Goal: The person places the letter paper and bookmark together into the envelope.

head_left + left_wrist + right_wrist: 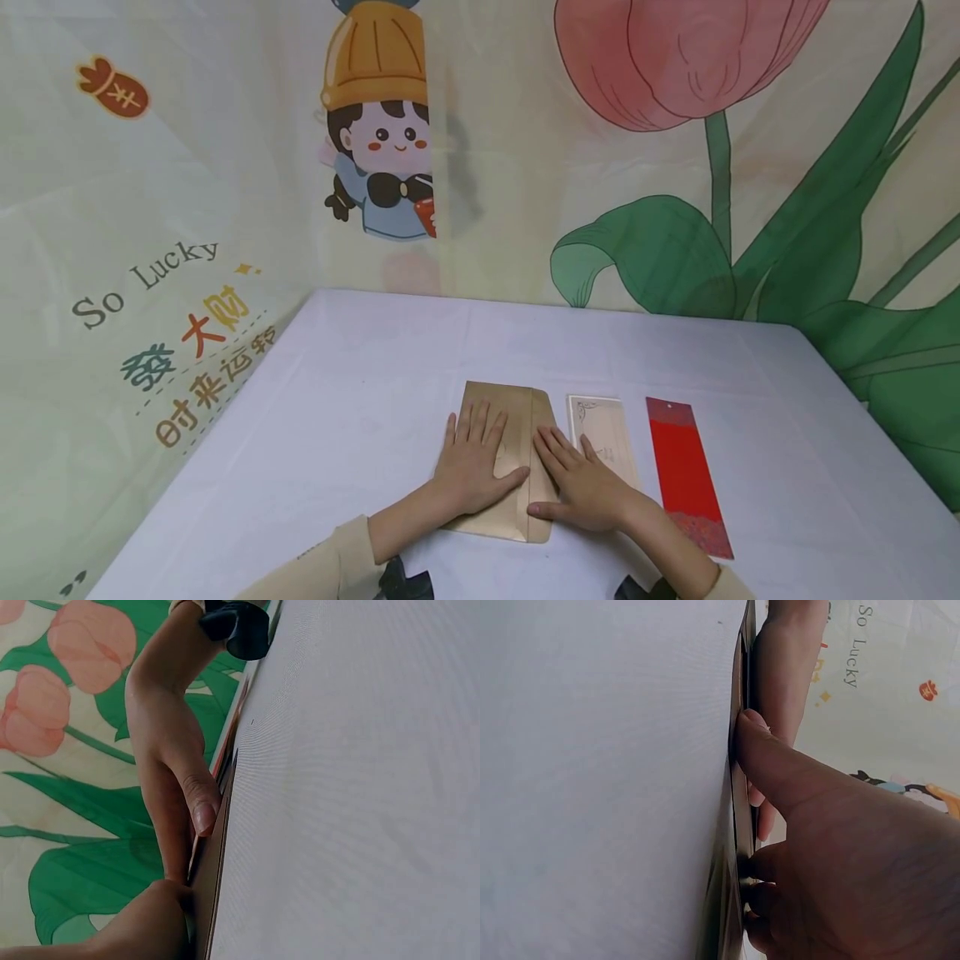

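Note:
A brown kraft paper envelope [514, 417] lies flat on the table, its long flap [542, 410] along the right side. My left hand [471, 471] rests on the envelope's body with fingers spread and thumb pointing toward the flap crease. On the flap side, my right hand [588, 492] presses with fairly straight fingers, its thumb near the lower part of the flap. Seen low from the left wrist view, the right thumb [201, 806] touches the envelope's edge [214, 885]. The right wrist view shows the right fingers [763, 900] along the paper's edge.
Right of the envelope lies a pale cream card or stack of cards [611, 429] with corner ornament, partly under my right hand. Farther right is a long red paper strip [678, 454] with patterned ends, overlapped by my right forearm. A printed cloth backdrop [495, 167] stands behind the white table [360, 417].

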`<state>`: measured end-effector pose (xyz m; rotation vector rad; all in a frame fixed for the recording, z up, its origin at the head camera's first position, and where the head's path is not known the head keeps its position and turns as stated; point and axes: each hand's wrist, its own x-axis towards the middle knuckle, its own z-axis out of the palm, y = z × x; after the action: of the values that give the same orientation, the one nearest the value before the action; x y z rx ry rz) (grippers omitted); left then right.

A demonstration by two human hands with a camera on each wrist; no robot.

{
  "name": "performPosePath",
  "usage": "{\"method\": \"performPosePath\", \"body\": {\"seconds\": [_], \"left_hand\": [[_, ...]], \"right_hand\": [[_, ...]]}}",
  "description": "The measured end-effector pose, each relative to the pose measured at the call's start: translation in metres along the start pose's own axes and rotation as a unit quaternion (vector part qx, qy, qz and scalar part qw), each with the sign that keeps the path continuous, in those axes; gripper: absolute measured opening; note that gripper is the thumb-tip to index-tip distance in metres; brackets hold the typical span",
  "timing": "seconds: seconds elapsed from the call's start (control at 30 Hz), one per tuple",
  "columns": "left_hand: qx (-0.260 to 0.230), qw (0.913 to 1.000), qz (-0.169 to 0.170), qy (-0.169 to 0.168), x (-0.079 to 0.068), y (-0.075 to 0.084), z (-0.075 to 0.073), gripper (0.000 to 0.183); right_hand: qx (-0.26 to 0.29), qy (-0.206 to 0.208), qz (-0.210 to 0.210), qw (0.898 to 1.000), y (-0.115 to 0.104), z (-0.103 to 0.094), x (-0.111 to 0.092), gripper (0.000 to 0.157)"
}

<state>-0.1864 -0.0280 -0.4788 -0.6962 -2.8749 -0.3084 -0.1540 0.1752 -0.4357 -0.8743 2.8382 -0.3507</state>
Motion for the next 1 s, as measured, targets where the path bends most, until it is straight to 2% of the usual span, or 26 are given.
{"method": "performPosePath", "body": {"seconds": [0.13, 0.27, 0.4, 0.47, 0.53, 0.6, 0.63, 0.7, 0.77, 0.8, 0.87, 1.0], "left_hand": [[0.000, 1.0000, 0.000, 0.008, 0.000, -0.001, 0.000, 0.087], [-0.024, 0.9996, -0.007, 0.016, 0.001, -0.002, 0.001, 0.084], [-0.054, 0.9981, -0.018, 0.026, 0.000, -0.002, -0.001, 0.082], [-0.066, 0.9971, -0.020, 0.033, -0.001, -0.002, -0.003, 0.080], [-0.080, 0.9958, -0.019, 0.041, -0.002, -0.002, -0.005, 0.079], [-0.088, 0.9949, -0.019, 0.045, -0.002, -0.002, -0.006, 0.079], [-0.091, 0.9946, -0.020, 0.046, -0.002, -0.003, -0.007, 0.079], [-0.095, 0.9940, -0.020, 0.050, -0.003, -0.004, -0.007, 0.078], [-0.097, 0.9938, -0.021, 0.050, -0.003, -0.005, -0.007, 0.078], [-0.099, 0.9936, -0.022, 0.051, -0.002, -0.005, -0.007, 0.078], [-0.103, 0.9932, -0.021, 0.052, -0.002, -0.005, -0.007, 0.078], [-0.108, 0.9925, -0.023, 0.054, 0.000, -0.004, -0.005, 0.079]], "right_hand": [[-0.003, 0.000, 0.000, 1.000, 0.000, 0.000, 0.000, 0.092], [0.008, 0.006, -0.002, 1.000, 0.000, -0.001, 0.001, 0.091], [0.035, 0.068, 0.025, 0.997, 0.002, -0.003, 0.004, 0.084], [0.069, 0.112, 0.056, 0.990, 0.002, -0.005, 0.007, 0.076], [0.138, 0.141, 0.089, 0.976, 0.003, -0.008, 0.010, 0.065], [0.244, 0.141, 0.105, 0.954, 0.005, -0.009, 0.014, 0.052], [0.302, 0.129, 0.105, 0.938, 0.006, -0.010, 0.015, 0.047], [0.411, 0.092, 0.098, 0.902, 0.009, -0.010, 0.018, 0.040], [0.484, 0.051, 0.087, 0.869, 0.011, -0.009, 0.019, 0.038], [0.505, 0.036, 0.080, 0.859, 0.013, -0.008, 0.020, 0.038], [0.528, 0.022, 0.075, 0.846, 0.014, -0.006, 0.020, 0.039], [0.552, 0.024, 0.074, 0.830, 0.018, 0.001, 0.019, 0.042]]}}
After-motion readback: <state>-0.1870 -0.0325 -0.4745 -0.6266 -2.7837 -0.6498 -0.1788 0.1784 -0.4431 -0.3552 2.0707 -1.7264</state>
